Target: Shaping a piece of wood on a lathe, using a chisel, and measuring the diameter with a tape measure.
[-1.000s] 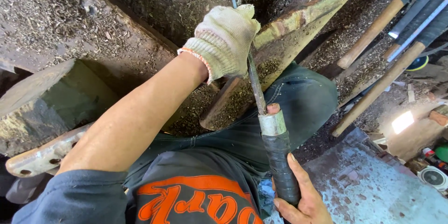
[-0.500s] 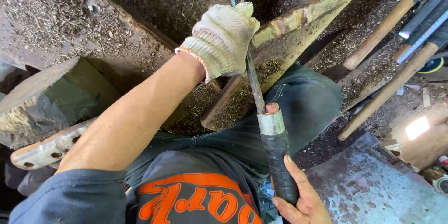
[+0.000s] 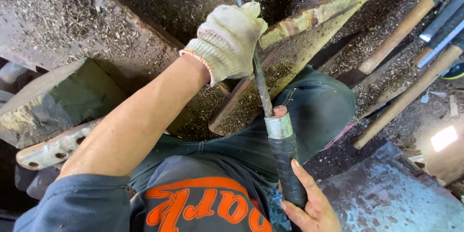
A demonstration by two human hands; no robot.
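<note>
1. Slanting across the sawdust-strewn ground, a worn wooden piece (image 3: 299,34) lies under the file.
2. Gloved left hand (image 3: 227,39) closes around the file's thin blade (image 3: 261,89).
3. Bare right hand (image 3: 309,203) grips its black taped handle (image 3: 287,169).

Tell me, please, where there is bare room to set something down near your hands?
The blue-grey slab, right of the bare right hand, is bare. Left of the gloved left hand, the beam carries only shavings. The upper right is crowded with wooden handles.
</note>
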